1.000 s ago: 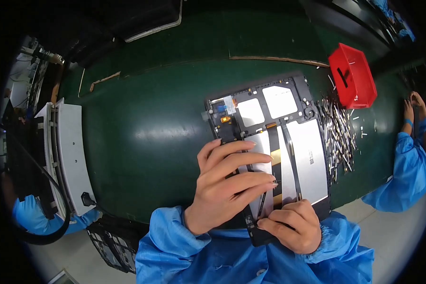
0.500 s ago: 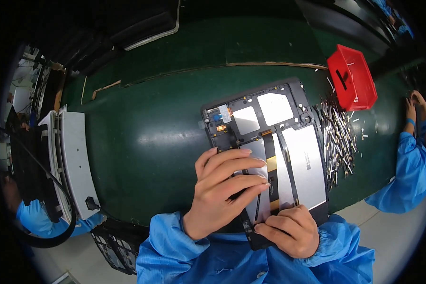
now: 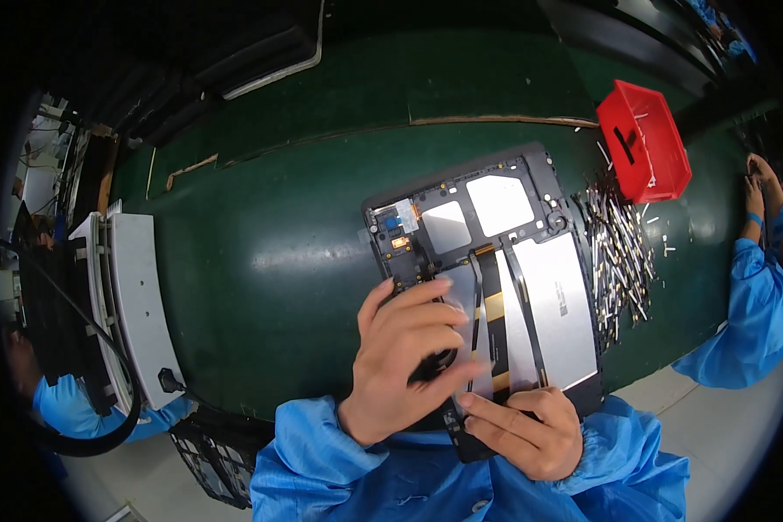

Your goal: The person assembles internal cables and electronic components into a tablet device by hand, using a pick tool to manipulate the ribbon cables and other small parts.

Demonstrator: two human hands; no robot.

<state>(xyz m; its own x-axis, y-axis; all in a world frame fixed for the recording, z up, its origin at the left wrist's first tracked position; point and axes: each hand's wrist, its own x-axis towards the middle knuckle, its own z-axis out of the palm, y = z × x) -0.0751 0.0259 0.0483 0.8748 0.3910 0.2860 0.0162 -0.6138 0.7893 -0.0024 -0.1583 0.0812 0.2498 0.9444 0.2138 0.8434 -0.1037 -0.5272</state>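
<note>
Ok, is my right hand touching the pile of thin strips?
Apart. The head view shows it plainly: the right hand is at the lower end of the opened tablet, whose silver panel separates it from the strip pile.

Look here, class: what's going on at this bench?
Someone in blue sleeves has both bare hands at an opened tablet. The left hand curves open over its left side; the right hand is at its lower end, its grip unclear. A pile of thin strips lies to the right, near a red bin. Another person's hands show at far right.
</note>
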